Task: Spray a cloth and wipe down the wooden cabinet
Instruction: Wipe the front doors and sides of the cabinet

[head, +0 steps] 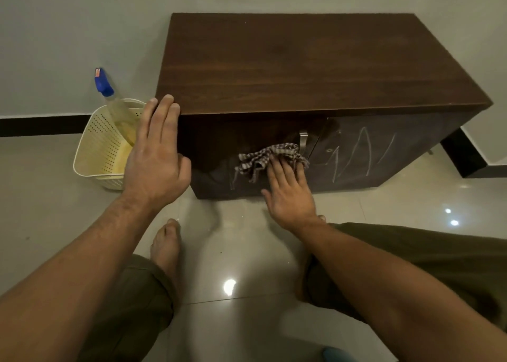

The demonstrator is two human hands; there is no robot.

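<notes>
Directly ahead, a low dark-brown wooden cabinet (301, 65) stands with its long side running left to right against a pale wall. Its front doors carry white chalk scribbles (359, 153). The right hand (288, 191), fingers spread flat, presses a crumpled checked cloth (263, 156) onto the left door beside a metal handle (303, 142). The left hand (156, 158), fingers together, braces the top left corner. A blue-topped spray bottle (105, 87) leans in a cream perforated plastic basket (101, 147) just left. Glossy tiled floor (233, 252) lies open in front.

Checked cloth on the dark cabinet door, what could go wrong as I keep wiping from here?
The checked cloth is bunched under the right hand, so it may smear the white chalk marks rather than lift them. It could also snag on the metal door handle. The blue-topped spray bottle leans in the cream basket and may tip.
</notes>
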